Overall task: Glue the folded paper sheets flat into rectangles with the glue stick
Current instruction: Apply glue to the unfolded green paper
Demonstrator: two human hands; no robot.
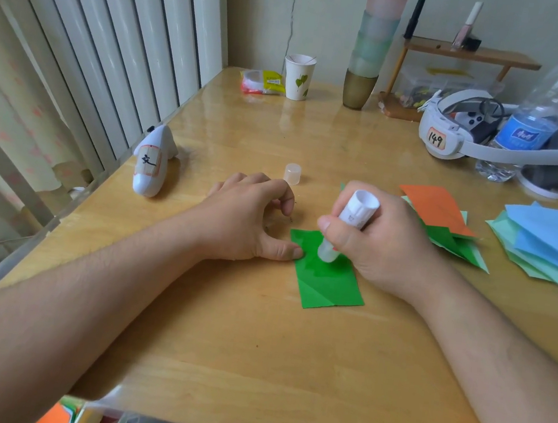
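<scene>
Green folded sheet (327, 278) under right hand's (384, 243) clenched glue stick (345, 225); "149" headset label (435, 138).

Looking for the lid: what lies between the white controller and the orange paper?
In the head view, the glue stick's clear cap stands on the table between the white controller and the orange paper.

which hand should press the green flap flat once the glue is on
Left. The left hand holds nothing, its thumb already touching the green paper edge. The right hand grips the glue stick.
</scene>
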